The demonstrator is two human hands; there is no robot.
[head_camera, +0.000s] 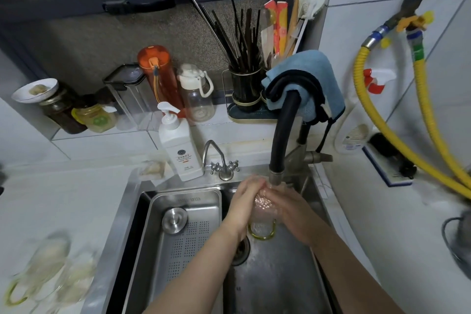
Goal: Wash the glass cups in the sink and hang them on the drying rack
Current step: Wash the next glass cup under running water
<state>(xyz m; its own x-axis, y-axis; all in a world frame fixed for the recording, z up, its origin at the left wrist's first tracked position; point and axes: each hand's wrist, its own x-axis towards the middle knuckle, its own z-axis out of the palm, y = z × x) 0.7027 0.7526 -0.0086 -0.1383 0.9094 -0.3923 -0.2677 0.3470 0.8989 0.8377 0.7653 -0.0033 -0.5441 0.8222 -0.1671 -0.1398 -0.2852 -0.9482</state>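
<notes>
Clear glass cup [262, 214] with a yellowish-green rim is tipped mouth-toward-camera right under the black faucet spout [276, 160], over the sink [275, 275] near the drain [240, 250], and both hands are wrapped around it: left hand [242, 204] curled on its left side, right hand [290, 209] cupping the right, fingers closed onto the glass. Left of that sits a steel strainer tray [183, 232] inside the basin, with a white soap pump bottle [178, 145] behind on the ledge. Way off on the left counter there's what looks like a couple more glass cups [51, 270], but they're too blurry to be sure.
</notes>
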